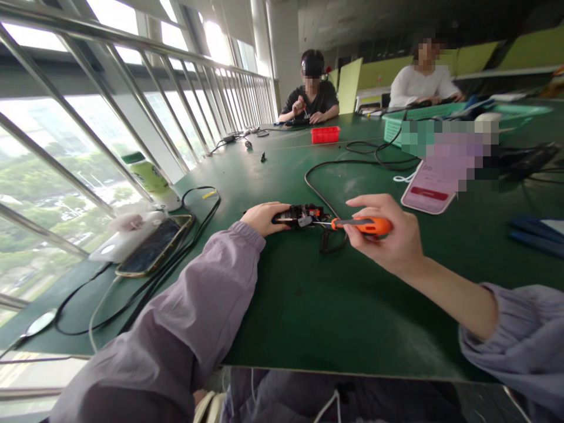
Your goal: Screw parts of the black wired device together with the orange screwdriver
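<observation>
A small black device with exposed inner parts and wires lies on the green table. My left hand is closed around its left end and steadies it against the tabletop. In my right hand is a screwdriver with an orange and grey handle, gripped between thumb and fingers. Its thin metal shaft points left, and the tip meets the device's open right part; the exact contact spot is too small to make out. A black cord runs beside the device's right end.
Left are a phone, a white box-like item, a green-capped bottle and cables. A pink-screened phone lies right. Behind stand a red tray and a green basket. Two people sit across the table; a metal railing borders the left.
</observation>
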{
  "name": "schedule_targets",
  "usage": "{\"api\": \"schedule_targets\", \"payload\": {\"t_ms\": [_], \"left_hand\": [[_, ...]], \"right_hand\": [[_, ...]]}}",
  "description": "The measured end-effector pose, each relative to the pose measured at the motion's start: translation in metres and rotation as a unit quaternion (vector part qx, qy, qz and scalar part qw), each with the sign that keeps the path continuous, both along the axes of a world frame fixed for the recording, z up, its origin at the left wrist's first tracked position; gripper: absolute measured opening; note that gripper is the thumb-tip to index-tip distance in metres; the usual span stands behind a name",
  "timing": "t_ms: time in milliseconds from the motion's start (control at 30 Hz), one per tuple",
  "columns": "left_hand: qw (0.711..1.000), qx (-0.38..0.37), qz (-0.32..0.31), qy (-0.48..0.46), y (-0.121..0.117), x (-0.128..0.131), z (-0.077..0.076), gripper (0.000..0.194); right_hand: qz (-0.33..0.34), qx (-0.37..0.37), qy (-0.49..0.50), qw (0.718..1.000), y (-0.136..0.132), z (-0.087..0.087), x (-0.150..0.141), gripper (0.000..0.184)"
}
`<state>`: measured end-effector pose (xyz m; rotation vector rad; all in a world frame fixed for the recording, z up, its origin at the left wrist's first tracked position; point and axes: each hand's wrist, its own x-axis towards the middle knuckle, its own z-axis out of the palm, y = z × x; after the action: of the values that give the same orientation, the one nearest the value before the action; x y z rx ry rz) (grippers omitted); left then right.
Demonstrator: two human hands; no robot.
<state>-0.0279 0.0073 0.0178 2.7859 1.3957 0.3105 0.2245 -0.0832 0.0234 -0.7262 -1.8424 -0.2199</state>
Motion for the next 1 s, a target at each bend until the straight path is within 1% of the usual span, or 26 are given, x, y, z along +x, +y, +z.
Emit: {"api": "schedule_targets", "payload": {"t_ms": [100, 200, 333, 433, 500, 567, 667, 767, 900, 1000], "left_hand": [[1.0, -0.001, -0.001, 0.002, -0.0002, 0.0, 0.0007, 0.05], [1.0, -0.001, 0.004, 0.002, -0.0009, 0.0002, 0.0012, 0.05], [1.0, 0.001, 0.008, 0.002, -0.0014, 0.0006, 0.001, 0.05], [1.0, 0.004, 0.009, 0.007, -0.0017, 0.0009, 0.0009, 0.05], [1.0, 0.004, 0.011, 0.011, -0.0022, 0.0011, 0.0011, 0.05], [1.0, 0.004, 0.01, 0.014, -0.0027, 0.0012, 0.0013, 0.05], [1.0, 0.004, 0.009, 0.016, -0.0029, 0.0013, 0.0013, 0.049], [1.0, 0.005, 0.009, 0.015, -0.0026, 0.0013, 0.0012, 0.049], [1.0, 0.005, 0.009, 0.014, -0.0027, 0.0016, 0.0018, 0.05], [1.0, 0.006, 0.012, 0.017, -0.0033, 0.0021, 0.0021, 0.05]], "right_hand": [[-0.009, -0.002, -0.007, 1.0, -0.0004, 0.0013, 0.0, 0.017], [-0.01, 0.01, -0.011, 1.0, -0.0005, -0.0004, 0.0003, 0.019], [0.012, 0.005, 0.005, 1.0, -0.0006, -0.003, 0.0006, 0.03], [0.015, -0.01, 0.011, 1.0, -0.0006, -0.0037, 0.0007, 0.04], [0.013, -0.009, 0.013, 1.0, -0.0001, -0.0039, 0.0008, 0.042], [0.01, 0.003, 0.011, 1.0, 0.0006, -0.0038, 0.0006, 0.037], [0.004, 0.021, -0.007, 1.0, 0.0012, -0.0024, -0.0002, 0.022], [-0.003, 0.023, -0.018, 1.0, 0.0006, -0.0002, -0.0011, 0.019], [-0.002, 0.003, -0.01, 1.0, -0.0005, -0.001, -0.0004, 0.03], [0.019, -0.025, -0.009, 0.999, -0.0005, -0.004, 0.0008, 0.038]]}}
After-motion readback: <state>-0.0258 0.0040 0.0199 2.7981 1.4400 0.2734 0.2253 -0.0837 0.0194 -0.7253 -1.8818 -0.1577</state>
